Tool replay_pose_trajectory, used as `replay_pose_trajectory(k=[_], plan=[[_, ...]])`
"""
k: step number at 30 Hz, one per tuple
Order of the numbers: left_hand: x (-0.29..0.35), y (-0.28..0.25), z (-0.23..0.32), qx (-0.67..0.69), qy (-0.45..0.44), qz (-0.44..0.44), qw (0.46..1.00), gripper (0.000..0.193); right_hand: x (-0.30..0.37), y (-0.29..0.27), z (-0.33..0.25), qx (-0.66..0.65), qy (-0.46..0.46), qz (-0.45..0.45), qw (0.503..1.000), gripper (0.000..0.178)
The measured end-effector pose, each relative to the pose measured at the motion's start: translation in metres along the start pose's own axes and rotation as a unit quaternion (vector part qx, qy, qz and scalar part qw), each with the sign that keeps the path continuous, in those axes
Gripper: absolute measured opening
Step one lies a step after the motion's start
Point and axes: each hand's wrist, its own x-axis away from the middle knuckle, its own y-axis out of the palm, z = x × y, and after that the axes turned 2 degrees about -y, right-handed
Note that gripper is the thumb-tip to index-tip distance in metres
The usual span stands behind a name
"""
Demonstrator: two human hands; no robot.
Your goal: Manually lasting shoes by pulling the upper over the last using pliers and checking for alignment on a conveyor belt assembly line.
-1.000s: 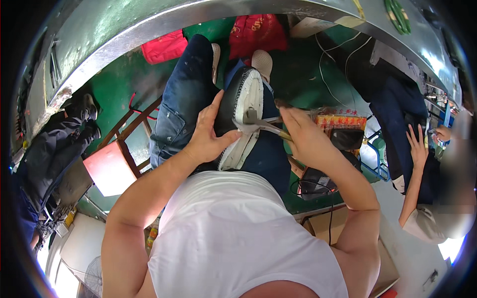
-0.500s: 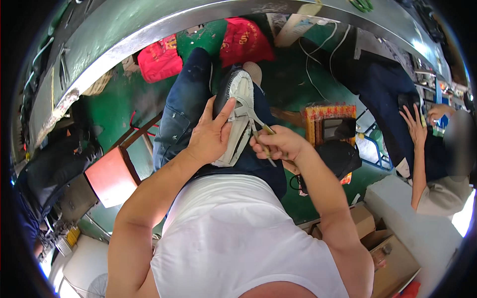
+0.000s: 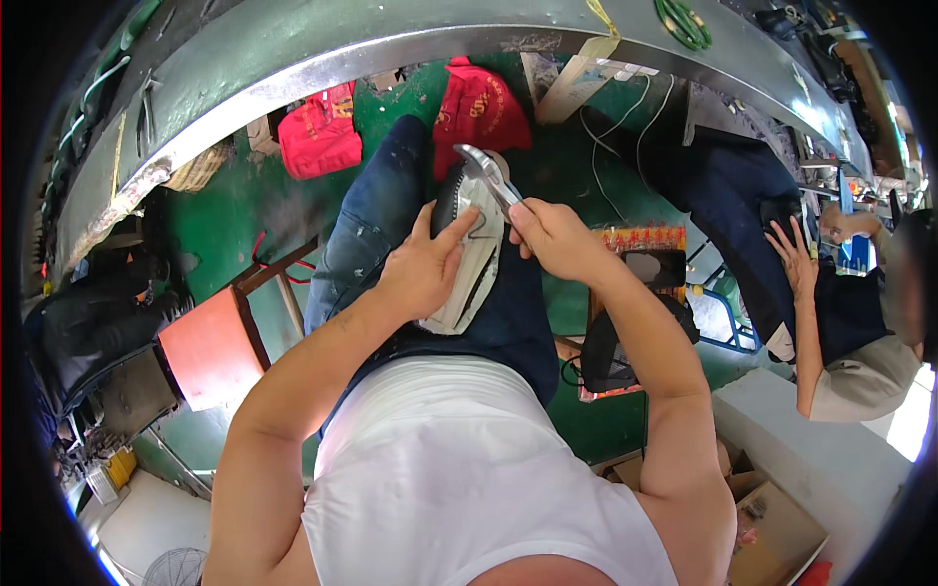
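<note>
A shoe (image 3: 467,285) lies bottom up on my lap, toe pointing away from me. Its underside is whitish, and black material with a notched edge shows along the toe's left side. My left hand (image 3: 426,270) grips the shoe from the left, thumb and forefinger stretched over its underside. In my right hand (image 3: 559,237) is a pair of metal lasting pliers (image 3: 495,183), held by the handles. The curved head of the pliers is above the toe; whether it touches the shoe I cannot tell.
A metal-edged workbench (image 3: 391,31) curves across the far side. Two red bags (image 3: 320,132) lie beneath it. An orange-topped stool (image 3: 210,350) stands at left. At right are a black bag (image 3: 640,337), a co-worker's hand (image 3: 796,256) and a cardboard box (image 3: 782,527).
My right hand has moved away from me, bringing the pliers' head up over the toe from beside the shoe. My left hand still grips the shoe, now slightly nearer its middle.
</note>
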Motion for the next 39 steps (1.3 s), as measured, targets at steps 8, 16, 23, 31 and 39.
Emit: replay_pose_trajectory(k=[8, 16, 23, 31, 39], plan=[[-0.004, 0.03, -0.02, 0.092, 0.007, 0.077, 0.993, 0.075, 0.005, 0.003, -0.005, 0.073, -0.021, 0.007, 0.997, 0.052], [-0.009, 0.025, -0.018, 0.127, -0.048, 0.023, 0.99, 0.084, 0.013, 0.005, -0.01, 0.029, 0.006, 0.013, 0.999, 0.049], [-0.013, 0.019, -0.024, 0.21, -0.07, -0.017, 0.975, 0.092, 0.038, 0.034, 0.02, 0.179, -0.054, 0.019, 0.982, 0.041], [-0.04, -0.008, -0.025, 0.404, -0.135, -0.158, 0.891, 0.103, 0.09, 0.02, -0.004, 0.067, 0.068, -0.113, 0.989, 0.042], [-0.036, 0.009, -0.022, 0.334, -0.093, -0.095, 0.933, 0.102, 0.091, 0.047, -0.003, 0.257, 0.004, -0.088, 0.962, 0.04]])
